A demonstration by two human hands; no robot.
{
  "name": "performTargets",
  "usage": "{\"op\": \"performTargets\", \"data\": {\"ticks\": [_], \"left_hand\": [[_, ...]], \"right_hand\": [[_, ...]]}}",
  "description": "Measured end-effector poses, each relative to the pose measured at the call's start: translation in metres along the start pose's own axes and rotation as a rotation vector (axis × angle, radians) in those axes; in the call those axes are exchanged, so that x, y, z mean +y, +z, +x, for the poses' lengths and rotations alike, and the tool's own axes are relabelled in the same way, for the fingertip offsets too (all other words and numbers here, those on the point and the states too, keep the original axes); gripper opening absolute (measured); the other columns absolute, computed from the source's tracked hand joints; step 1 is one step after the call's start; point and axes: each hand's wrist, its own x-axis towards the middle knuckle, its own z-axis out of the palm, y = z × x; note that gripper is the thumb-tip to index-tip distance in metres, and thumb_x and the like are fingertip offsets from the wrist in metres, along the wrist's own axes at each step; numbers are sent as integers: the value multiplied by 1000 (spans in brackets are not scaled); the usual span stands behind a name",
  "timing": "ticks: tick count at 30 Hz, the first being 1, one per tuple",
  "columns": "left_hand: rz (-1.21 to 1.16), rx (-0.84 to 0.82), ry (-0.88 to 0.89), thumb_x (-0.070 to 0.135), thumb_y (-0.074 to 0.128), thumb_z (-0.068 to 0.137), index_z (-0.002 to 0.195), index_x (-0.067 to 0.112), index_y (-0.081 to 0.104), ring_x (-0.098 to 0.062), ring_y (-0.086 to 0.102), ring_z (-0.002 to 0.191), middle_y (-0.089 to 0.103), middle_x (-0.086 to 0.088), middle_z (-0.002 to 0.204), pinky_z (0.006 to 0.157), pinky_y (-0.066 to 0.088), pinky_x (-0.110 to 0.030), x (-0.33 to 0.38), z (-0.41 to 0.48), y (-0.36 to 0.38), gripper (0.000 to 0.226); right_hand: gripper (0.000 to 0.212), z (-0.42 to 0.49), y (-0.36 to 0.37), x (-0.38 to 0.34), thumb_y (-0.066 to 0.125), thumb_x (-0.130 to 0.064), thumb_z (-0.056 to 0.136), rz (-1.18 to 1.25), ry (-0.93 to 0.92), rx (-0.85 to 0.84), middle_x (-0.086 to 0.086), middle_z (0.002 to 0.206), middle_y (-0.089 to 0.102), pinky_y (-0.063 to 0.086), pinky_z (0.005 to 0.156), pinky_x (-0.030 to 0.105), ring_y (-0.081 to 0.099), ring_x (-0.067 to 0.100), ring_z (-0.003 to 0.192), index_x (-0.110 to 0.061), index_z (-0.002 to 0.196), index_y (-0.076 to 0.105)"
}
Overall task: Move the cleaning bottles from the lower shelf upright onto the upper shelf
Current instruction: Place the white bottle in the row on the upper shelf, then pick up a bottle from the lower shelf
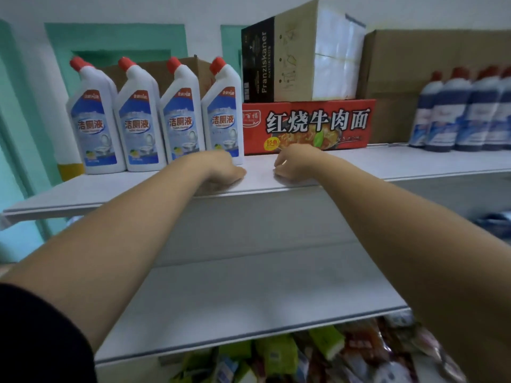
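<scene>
Several white cleaning bottles (139,117) with red caps and blue labels stand upright in a row on the upper shelf (387,164), at its left. My left hand (224,168) rests on the shelf's front edge just below the rightmost bottle (223,114), fingers loosely curled, holding nothing. My right hand (293,161) rests on the shelf a little to the right, in front of the red box, fingers curled loosely and empty. The lower shelf (249,299) shows a bare white board between my arms.
A red noodle carton (308,125) sits right of the bottles with a dark Franziskaner box (276,59) on top. A brown carton (428,67) and several dark blue bottles (464,114) stand at the far right. Colourful packets (304,355) lie below the lower shelf.
</scene>
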Motion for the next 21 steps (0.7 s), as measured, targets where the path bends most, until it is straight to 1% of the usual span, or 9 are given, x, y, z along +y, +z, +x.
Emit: {"op": "performTargets", "data": {"ticks": [2, 4, 6, 9, 11, 14, 17, 19, 21], "left_hand": [[-36, 32, 109, 51, 41, 101, 102, 7, 61, -27, 58, 99, 63, -12, 115, 81, 41, -33, 38, -1, -1, 48], [-86, 57, 235, 49, 44, 101, 103, 6, 69, -27, 62, 96, 67, -11, 109, 79, 48, -34, 87, -6, 0, 50], [-128, 72, 337, 49, 46, 100, 108, 7, 71, -28, 64, 98, 70, -11, 110, 85, 53, -38, 145, -12, 2, 50], [-151, 94, 452, 49, 45, 101, 116, 9, 70, -28, 63, 104, 69, -11, 116, 90, 52, -40, 229, -26, 6, 49], [-167, 106, 524, 47, 47, 99, 117, 10, 69, -28, 61, 106, 68, -11, 118, 93, 51, -40, 287, -34, 10, 47], [-168, 79, 598, 47, 50, 98, 115, 11, 69, -28, 61, 104, 69, -10, 116, 92, 51, -40, 362, -42, 18, 44], [-163, 61, 645, 45, 51, 97, 116, 9, 68, -30, 61, 106, 67, -12, 119, 90, 51, -37, 430, -47, 32, 44], [-175, 30, 669, 44, 52, 96, 119, 7, 67, -32, 61, 109, 66, -14, 122, 92, 51, -39, 474, -49, 46, 46], [-157, -16, 688, 43, 53, 97, 124, 5, 64, -34, 59, 114, 64, -16, 127, 96, 50, -40, 513, -49, 61, 48]], "right_hand": [[41, -23, -6, 29, 44, -32, 100, 10, 63, 21, 12, 128, 64, 50, 97, 37, 58, 32, 114, -7, 124, 67], [39, -48, -12, 68, 47, -31, 99, 9, 122, 44, 12, 127, 64, 50, 97, 37, 58, 31, 113, -9, 124, 68], [37, -77, -18, 112, 51, -31, 97, 20, 184, 99, 10, 127, 65, 49, 96, 37, 59, 29, 112, -12, 123, 69], [37, -121, -23, 178, 51, -31, 98, 12, 284, 152, 8, 133, 62, 46, 99, 36, 56, 27, 120, -16, 129, 65], [37, -155, -26, 222, 49, -30, 98, 7, 342, 156, 8, 132, 62, 45, 99, 37, 56, 29, 120, -16, 129, 65], [38, -201, -27, 286, 48, -29, 97, -13, 420, 117, 13, 132, 62, 46, 102, 39, 56, 32, 120, -13, 127, 65], [40, -248, -27, 347, 49, -28, 97, -26, 503, 84, 15, 135, 60, 45, 102, 38, 55, 35, 121, -14, 132, 62], [42, -277, -25, 384, 50, -29, 98, -41, 550, 65, 16, 137, 58, 43, 102, 37, 54, 36, 123, -14, 135, 60], [41, -300, -20, 419, 48, -30, 98, -62, 590, 34, 18, 135, 59, 44, 98, 37, 55, 37, 120, -12, 133, 62]]}}
